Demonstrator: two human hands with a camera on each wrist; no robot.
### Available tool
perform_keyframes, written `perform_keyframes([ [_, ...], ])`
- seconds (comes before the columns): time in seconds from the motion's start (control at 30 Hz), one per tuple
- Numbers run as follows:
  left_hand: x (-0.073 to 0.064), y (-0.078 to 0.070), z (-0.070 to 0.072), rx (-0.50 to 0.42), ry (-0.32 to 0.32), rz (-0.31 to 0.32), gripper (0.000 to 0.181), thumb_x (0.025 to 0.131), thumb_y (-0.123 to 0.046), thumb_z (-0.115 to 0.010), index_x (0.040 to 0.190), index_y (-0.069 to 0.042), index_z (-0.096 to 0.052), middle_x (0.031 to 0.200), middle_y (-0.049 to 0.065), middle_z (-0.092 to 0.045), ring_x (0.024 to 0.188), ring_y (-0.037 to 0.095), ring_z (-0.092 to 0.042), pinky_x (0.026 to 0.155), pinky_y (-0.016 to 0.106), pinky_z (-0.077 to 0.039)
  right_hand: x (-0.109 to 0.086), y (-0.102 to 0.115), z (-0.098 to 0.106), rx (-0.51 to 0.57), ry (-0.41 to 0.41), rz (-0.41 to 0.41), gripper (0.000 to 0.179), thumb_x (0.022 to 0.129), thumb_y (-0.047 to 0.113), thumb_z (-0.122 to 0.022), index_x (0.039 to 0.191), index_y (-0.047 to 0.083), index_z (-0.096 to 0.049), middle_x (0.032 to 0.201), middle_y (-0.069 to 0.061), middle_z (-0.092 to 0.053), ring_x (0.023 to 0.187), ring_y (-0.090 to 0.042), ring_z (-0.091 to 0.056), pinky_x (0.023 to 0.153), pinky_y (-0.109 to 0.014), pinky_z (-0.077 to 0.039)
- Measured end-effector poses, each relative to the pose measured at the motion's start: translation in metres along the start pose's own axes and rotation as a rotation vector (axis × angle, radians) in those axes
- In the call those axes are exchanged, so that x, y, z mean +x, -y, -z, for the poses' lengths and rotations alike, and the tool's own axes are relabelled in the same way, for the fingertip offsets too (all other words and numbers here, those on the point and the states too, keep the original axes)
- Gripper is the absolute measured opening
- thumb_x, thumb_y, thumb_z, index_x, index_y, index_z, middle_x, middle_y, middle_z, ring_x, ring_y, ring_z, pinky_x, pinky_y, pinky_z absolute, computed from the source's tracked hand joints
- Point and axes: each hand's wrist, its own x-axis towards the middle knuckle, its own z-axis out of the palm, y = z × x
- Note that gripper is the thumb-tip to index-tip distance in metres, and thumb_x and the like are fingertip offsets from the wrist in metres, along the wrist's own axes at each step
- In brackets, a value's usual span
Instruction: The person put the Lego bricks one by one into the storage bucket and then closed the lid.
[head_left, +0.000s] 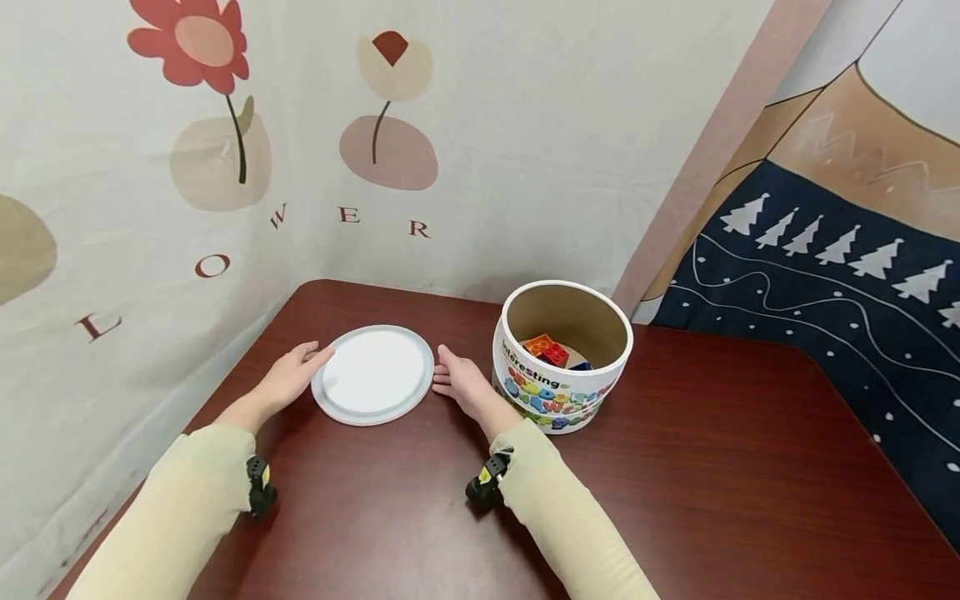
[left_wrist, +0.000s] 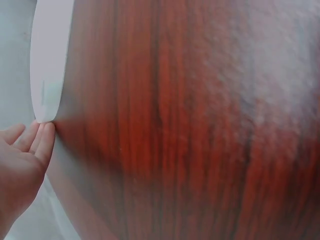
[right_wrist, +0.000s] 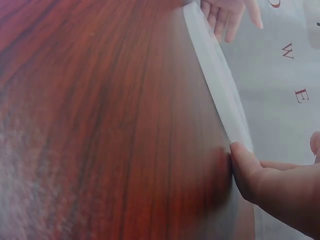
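A round white lid (head_left: 375, 375) is at the left part of the brown table, its flat face upward. My left hand (head_left: 294, 375) is at the lid's left edge, the fingertips right at the rim. In the left wrist view, the extended fingers (left_wrist: 44, 142) meet the edge of the lid (left_wrist: 50, 65). On the opposite side is my right hand (head_left: 463, 385), fingers loosely extended towards the rim. The right wrist view shows a fingertip of the right hand (right_wrist: 250, 172) against the lid's side (right_wrist: 217, 80); neither hand is curled around it.
Just right of the right hand stands an open white bucket (head_left: 558, 408) with colourful printed letters. Several toy building blocks (head_left: 553, 353) lie inside it. The wooden table (head_left: 720, 467) extends to the right. A flower-printed cloth (head_left: 510, 167) hangs behind, and a dark tree-patterned cloth (head_left: 817, 275) borders the right side.
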Motion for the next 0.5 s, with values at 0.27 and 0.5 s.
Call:
perform_keyframes([
  [0.27, 0.001, -0.001, 0.006, -0.109, 0.055, 0.013, 0.065, 0.101, -0.039, -0.029, 0.141, 0.013, -0.026, 0.143, 0.034, -0.030, 0.123, 0.042, -0.046, 0.104, 0.049, -0.038, -0.003, -0.002, 0.005, -0.113, 0.006, 0.064, 0.035, 0.096, 0.008, -0.046, 0.127, -0.009, -0.049, 0.106, -0.018, -0.062, 0.076, -0.011, -0.058, 0.077, -0.027, -0.055],
  [0.5, 0.001, 0.008, 0.014, -0.269, 0.069, -0.011, 0.050, 0.098, -0.017, -0.043, 0.134, 0.016, -0.036, 0.127, 0.031, -0.051, 0.083, -0.001, -0.060, 0.077, 0.018, -0.053, -0.007, 0.006, 0.006, -0.100, -0.006, 0.131, 0.035, 0.087, -0.006, -0.052, 0.121, -0.010, -0.051, 0.083, -0.008, -0.058, 0.058, -0.009, -0.055, 0.058, -0.019, -0.052],
])
